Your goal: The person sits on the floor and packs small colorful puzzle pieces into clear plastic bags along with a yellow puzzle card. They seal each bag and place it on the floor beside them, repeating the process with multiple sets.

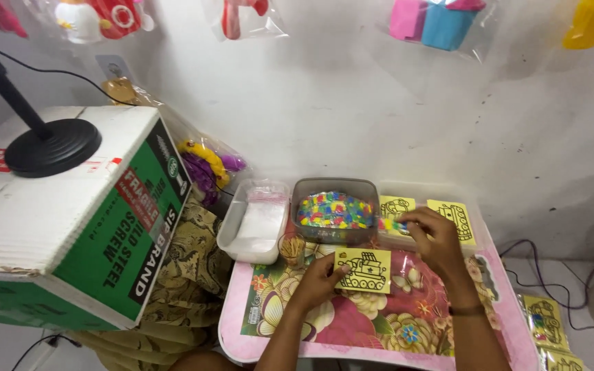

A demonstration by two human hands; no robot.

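At lower centre of the frame, the left hand (317, 280) pinches the edge of a yellow picture card (364, 270), pressing it flat on the floral worktop (379, 323) so it stays put. The right hand (433, 237), fingers closed, grips a small coloured piece (394, 225) just beside the grey tub of coloured bits (335, 210). Left of it sits a white tray (256, 223); 2 more yellow cards (452, 218) lie behind.

- White wall (352, 96) behind, hung with bagged toys (441, 20).
- Pink low table (242, 336), floral top.
- Cardboard box (70, 227) at its left edge.
- Grey floor (586, 275), cables (551, 247) at the right.
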